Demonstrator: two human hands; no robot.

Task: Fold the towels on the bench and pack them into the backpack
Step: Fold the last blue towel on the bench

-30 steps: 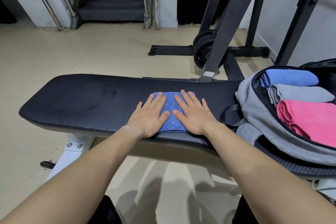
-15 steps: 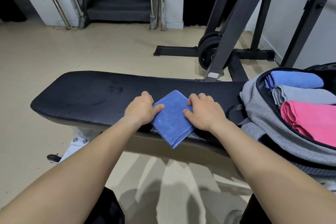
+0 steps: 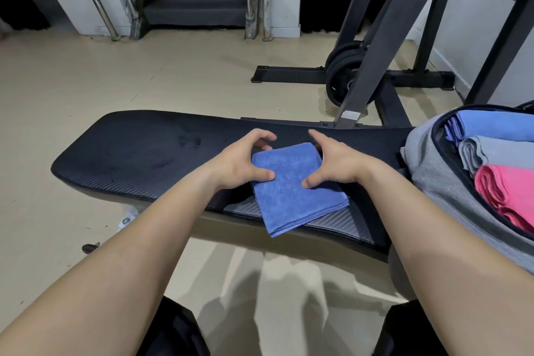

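Blue towel (image 3: 291, 193) on bench (image 3: 150, 150), gripped between left hand (image 3: 239, 160), right hand (image 3: 338, 163)

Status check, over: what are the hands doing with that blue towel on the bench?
Both gripping: left hand, right hand on folded blue towel, thumbs on top. Towel on bench, near corner overhanging. Open backpack holds three towels; nothing between.

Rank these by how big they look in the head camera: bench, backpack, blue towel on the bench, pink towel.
1. bench
2. backpack, though the picture's edge cuts it off
3. blue towel and pink towel look about alike; the pink one is cut off too, so I won't rank them.
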